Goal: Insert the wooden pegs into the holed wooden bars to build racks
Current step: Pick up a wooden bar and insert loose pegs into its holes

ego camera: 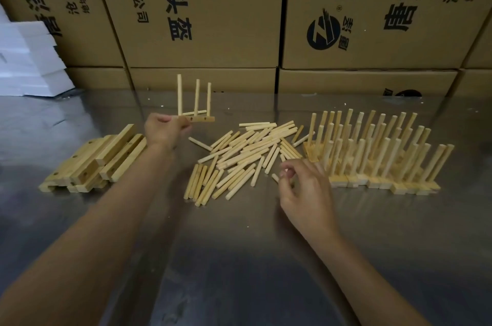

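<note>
We found the left hand [164, 130] raised above the metal surface [239, 259], its fingers curled round one end of a holed wooden bar [200, 119]. Three pegs [197, 96] stood upright in that bar; further holes showed along its near face. The right hand [300, 187] was low over the surface at the near edge of the loose peg pile [247, 155], its thumb and fingertips pinching a single short peg [275, 178].

The pile lay at the middle of the surface, pegs crossing one another. To its left we noted a stack of unfilled bars [101, 160], drilled holes visible on several. To its right stood the finished racks [378, 155], packed closely side by side, their pegs pointing upward.

Behind the surface cardboard cartons [213, 11] formed a wall. Their black print appeared inverted to us. We could read "有限公司", "头盔", "沧州" and "(西区)", plus a round black logo [323, 34] bearing a Z-like mark. Smaller print was not legible. White foam blocks [29, 59] sat at far left.
</note>
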The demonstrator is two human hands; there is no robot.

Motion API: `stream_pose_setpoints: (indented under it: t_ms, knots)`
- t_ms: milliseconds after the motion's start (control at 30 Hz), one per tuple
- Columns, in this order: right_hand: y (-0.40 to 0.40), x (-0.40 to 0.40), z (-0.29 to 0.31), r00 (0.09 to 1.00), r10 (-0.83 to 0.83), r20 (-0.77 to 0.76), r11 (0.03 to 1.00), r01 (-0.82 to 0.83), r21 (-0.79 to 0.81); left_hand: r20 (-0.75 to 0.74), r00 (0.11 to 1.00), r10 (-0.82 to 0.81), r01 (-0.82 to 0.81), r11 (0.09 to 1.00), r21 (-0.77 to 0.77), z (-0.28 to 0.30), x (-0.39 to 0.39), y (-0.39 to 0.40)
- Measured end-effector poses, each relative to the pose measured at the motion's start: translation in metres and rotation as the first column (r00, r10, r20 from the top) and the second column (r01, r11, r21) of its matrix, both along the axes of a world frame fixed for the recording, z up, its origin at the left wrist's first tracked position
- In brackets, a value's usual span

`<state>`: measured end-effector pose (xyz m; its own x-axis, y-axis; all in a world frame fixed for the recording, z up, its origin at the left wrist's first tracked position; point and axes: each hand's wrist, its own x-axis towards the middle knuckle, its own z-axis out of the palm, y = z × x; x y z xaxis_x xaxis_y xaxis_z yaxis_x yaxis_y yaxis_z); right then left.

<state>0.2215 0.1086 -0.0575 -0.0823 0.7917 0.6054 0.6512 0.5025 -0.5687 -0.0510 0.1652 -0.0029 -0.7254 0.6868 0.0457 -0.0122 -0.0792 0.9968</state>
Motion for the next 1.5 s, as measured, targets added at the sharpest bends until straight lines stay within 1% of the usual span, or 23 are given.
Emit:
stream_pose_setpoints:
  t_ms: [67,167,233,267,367,433,533,667,833,867,1000,1033,1067,1133,1167,1233,1300,1367,1500]
  knots:
    - [0.003,-0.001,-0.001,1.000,0.008,0.018,1.000,-0.009,0.005,-0.060,0.998,-0.014,0.011,0.999,-0.053,0.005,-0.006,0.026]
    - [0.006,-0.002,-0.003,1.000,0.015,0.018,1.000,-0.014,-0.005,-0.072,0.994,-0.079,0.070,0.989,-0.128,0.003,-0.008,0.058]
    - [0.008,-0.001,-0.005,1.000,0.011,0.010,1.000,-0.011,-0.004,-0.118,0.989,-0.090,0.064,0.977,-0.204,-0.003,-0.008,0.072]
    - [0.009,-0.001,-0.006,1.000,0.011,0.007,1.000,-0.011,-0.006,-0.164,0.983,-0.079,0.037,0.968,-0.249,-0.006,-0.008,0.077]
    - [0.012,-0.001,-0.009,1.000,0.022,0.017,0.999,-0.021,-0.032,-0.366,0.928,-0.072,-0.080,0.920,-0.384,-0.017,-0.017,0.090]
    - [0.014,0.000,-0.011,0.999,0.031,0.022,0.998,-0.030,-0.048,-0.447,0.889,-0.100,-0.114,0.896,-0.429,-0.023,-0.022,0.095]
    - [0.016,0.000,-0.014,0.999,0.031,0.016,0.998,-0.030,-0.056,-0.519,0.834,-0.188,-0.117,0.859,-0.499,-0.027,-0.029,0.098]
    - [0.017,0.000,-0.014,0.999,0.032,0.033,0.997,-0.029,-0.065,-0.570,0.779,-0.263,-0.108,0.838,-0.535,-0.025,-0.030,0.100]
    - [0.018,0.001,-0.014,0.998,0.048,0.040,0.995,-0.045,-0.087,-0.676,0.619,-0.400,-0.186,0.761,-0.621,-0.013,-0.035,0.085]
    - [0.017,0.001,-0.014,0.998,0.049,0.040,0.995,-0.046,-0.089,-0.703,0.574,-0.420,-0.220,0.748,-0.626,-0.010,-0.039,0.079]
    - [0.016,0.002,-0.012,0.997,0.048,0.056,0.995,-0.043,-0.093,-0.798,0.342,-0.496,-0.400,0.692,-0.601,0.007,-0.063,0.049]
    - [0.016,0.002,-0.012,0.997,0.048,0.057,0.995,-0.043,-0.094,-0.793,0.313,-0.523,-0.428,0.668,-0.609,0.011,-0.070,0.041]
    - [0.016,0.002,-0.011,0.997,0.049,0.058,0.994,-0.043,-0.097,-0.774,0.303,-0.556,-0.449,0.634,-0.630,0.014,-0.077,0.033]
    - [0.016,0.001,-0.011,0.997,0.047,0.065,0.994,-0.040,-0.102,-0.723,0.306,-0.619,-0.460,0.569,-0.682,0.019,-0.089,0.018]
    - [0.016,0.001,-0.011,0.997,0.043,0.068,0.994,-0.036,-0.103,-0.707,0.308,-0.636,-0.452,0.557,-0.697,0.020,-0.093,0.012]
    - [0.016,0.002,-0.010,0.997,0.035,0.067,0.994,-0.028,-0.103,-0.699,0.312,-0.643,-0.422,0.566,-0.709,0.019,-0.098,0.001]
    - [0.016,0.002,-0.010,0.997,0.028,0.066,0.995,-0.022,-0.098,-0.697,0.276,-0.662,-0.428,0.564,-0.706,0.017,-0.097,-0.006]
    - [0.016,0.002,-0.009,0.996,0.022,0.086,0.995,-0.014,-0.096,-0.715,0.196,-0.671,-0.482,0.569,-0.667,0.012,-0.092,-0.013]
    - [0.012,0.002,-0.009,0.986,0.025,0.166,0.996,-0.011,-0.085,-0.747,0.015,-0.664,-0.546,0.621,-0.562,0.001,-0.080,-0.025]
